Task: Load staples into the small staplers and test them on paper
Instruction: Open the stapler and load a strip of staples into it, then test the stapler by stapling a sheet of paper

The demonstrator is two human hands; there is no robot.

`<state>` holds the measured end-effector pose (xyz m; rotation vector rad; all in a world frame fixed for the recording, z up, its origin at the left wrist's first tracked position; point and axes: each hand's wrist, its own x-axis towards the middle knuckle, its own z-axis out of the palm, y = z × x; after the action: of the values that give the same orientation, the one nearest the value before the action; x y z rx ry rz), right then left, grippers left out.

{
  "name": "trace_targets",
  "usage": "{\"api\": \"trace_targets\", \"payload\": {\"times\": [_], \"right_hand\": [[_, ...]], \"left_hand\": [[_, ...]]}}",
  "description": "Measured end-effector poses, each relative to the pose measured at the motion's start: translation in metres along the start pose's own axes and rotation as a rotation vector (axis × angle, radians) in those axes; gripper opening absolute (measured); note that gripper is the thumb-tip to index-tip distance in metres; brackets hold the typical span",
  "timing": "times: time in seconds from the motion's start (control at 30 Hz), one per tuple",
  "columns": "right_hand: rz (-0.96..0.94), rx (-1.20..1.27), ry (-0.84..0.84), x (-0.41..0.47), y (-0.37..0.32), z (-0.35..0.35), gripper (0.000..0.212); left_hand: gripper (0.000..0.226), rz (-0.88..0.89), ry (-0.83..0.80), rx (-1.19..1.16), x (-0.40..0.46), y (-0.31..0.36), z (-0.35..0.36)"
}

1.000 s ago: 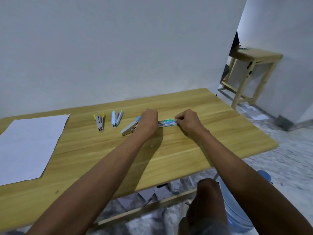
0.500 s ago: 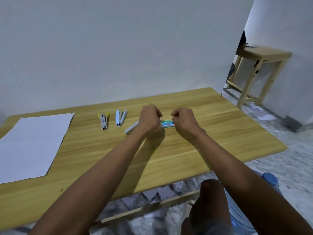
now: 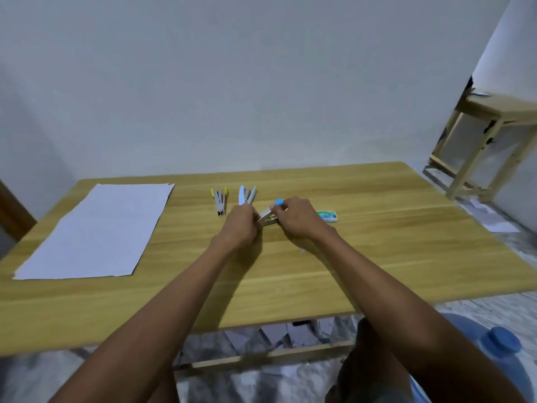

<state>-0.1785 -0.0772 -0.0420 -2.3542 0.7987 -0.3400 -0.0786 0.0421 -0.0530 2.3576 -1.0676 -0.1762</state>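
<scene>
Right hand (image 3: 299,218) left staple box (image 3: 327,216), now grips stapler (image 3: 268,218).

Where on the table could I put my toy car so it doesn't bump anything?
Bare wood lies right of the staple box, out to the table edge, and along the near edge between the paper sheet and the forearms. It is crowded mid-table, where both hands hold a stapler beside two more staplers.

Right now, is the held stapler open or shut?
Open: the stapler between both hands shows its blue-tipped top arm raised off the metal base.
</scene>
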Motion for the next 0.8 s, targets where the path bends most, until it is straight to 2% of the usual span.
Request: {"api": "trace_targets", "payload": {"times": [0.07,0.17,0.27,0.33,0.37,0.43,0.53,0.6,0.63,0.7,0.8], "right_hand": [[0.107,0.151,0.017,0.005,-0.007,0.004,0.05],[0.269,0.689,-0.101,0.017,-0.024,0.009,0.06],[0.207,1.169,-0.088,0.026,-0.047,0.012,0.04],[0.187,1.355,-0.107,0.031,-0.061,0.013,0.029],[0.19,1.404,-0.161,0.034,-0.064,0.014,0.025],[0.173,1.378,-0.327,0.037,-0.073,0.018,0.029],[0.12,1.267,-0.509,0.039,-0.087,0.032,0.058],[0.121,1.229,-0.582,0.042,-0.098,0.047,0.082],[0.125,1.209,-0.613,0.044,-0.104,0.056,0.087],[0.125,1.168,-0.665,0.046,-0.117,0.073,0.084],[0.092,1.099,-0.692,0.046,-0.136,0.094,0.068]], "left_hand": [[0.016,0.023,0.08,-0.016,0.002,-0.005,-0.001],[0.011,0.076,0.181,-0.03,0.008,-0.009,-0.016],[0.025,0.086,0.217,-0.129,0.006,-0.016,-0.049],[0.046,-0.031,0.263,-0.175,0.007,-0.044,-0.073],[0.047,-0.11,0.305,-0.149,0.006,-0.066,-0.084],[0.036,-0.317,0.367,-0.019,-0.002,-0.12,-0.104],[0.035,-0.603,0.306,0.187,-0.028,-0.185,-0.124],[0.039,-0.709,0.253,0.257,-0.047,-0.206,-0.131],[0.04,-0.72,0.24,0.286,-0.054,-0.213,-0.132],[0.042,-0.695,0.24,0.347,-0.063,-0.221,-0.13],[0.044,-0.685,0.247,0.395,-0.068,-0.215,-0.129]]}}
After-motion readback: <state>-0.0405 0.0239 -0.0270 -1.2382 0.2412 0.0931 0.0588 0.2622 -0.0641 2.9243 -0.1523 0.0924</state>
